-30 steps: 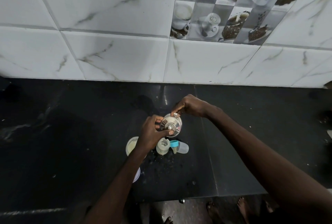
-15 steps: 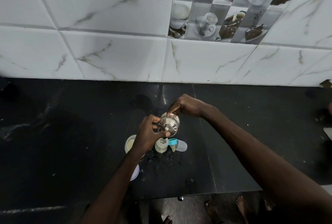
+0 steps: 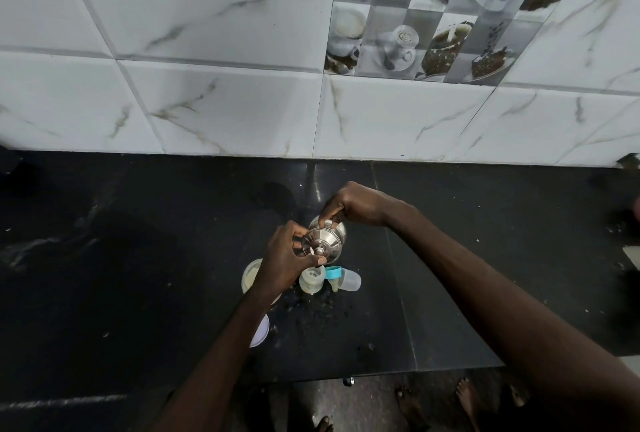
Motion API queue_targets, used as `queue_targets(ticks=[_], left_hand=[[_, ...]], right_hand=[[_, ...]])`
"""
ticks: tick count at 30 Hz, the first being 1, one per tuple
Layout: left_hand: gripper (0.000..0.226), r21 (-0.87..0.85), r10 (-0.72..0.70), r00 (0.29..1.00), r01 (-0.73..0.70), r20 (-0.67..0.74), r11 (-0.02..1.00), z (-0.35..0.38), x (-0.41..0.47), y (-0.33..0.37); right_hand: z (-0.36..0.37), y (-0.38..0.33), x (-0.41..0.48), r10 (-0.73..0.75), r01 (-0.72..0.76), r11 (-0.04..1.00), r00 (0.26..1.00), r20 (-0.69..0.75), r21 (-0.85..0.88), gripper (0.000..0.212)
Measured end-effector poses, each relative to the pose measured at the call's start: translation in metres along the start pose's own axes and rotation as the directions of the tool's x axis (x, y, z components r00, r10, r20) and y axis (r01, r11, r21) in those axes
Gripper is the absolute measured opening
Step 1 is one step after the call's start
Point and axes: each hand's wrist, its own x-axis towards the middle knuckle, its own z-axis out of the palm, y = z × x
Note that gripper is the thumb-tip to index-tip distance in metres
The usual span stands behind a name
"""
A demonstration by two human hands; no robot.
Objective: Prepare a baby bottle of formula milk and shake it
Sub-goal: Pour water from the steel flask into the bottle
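A small steel pot (image 3: 337, 228) stands on the black counter (image 3: 138, 258) near the middle. My right hand (image 3: 356, 204) grips its far rim from above. My left hand (image 3: 287, 258) holds the pot's steel lid (image 3: 320, 241) by its edge, and the lid with its knob sits tilted over the pot's mouth. Just in front stands the open baby bottle (image 3: 311, 281), upright with pale contents. Its teat with a blue ring and clear cap (image 3: 344, 279) lies on its side to the bottle's right.
An open round tin of pale powder (image 3: 250, 275) stands left of the bottle, partly under my left wrist, with its white lid (image 3: 260, 331) lying nearer the counter's front edge. Crumbs speckle the counter around the bottle. A tiled wall (image 3: 242, 102) backs the counter. Bare feet show below the edge.
The steel lid has shifted slightly left and tilted more over the pot. Both hands keep their grips, and the bottle and tin have not moved.
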Motion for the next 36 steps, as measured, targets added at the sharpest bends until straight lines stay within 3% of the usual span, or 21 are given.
queue_targets(ticks=[36], left_hand=[[0.062,-0.027,0.018,0.998,-0.017,0.052,0.999,-0.003,0.006,-0.012]], right_hand=[[-0.015,-0.029,0.01,-0.002,0.018,0.99,0.993,0.115,-0.14,0.034]])
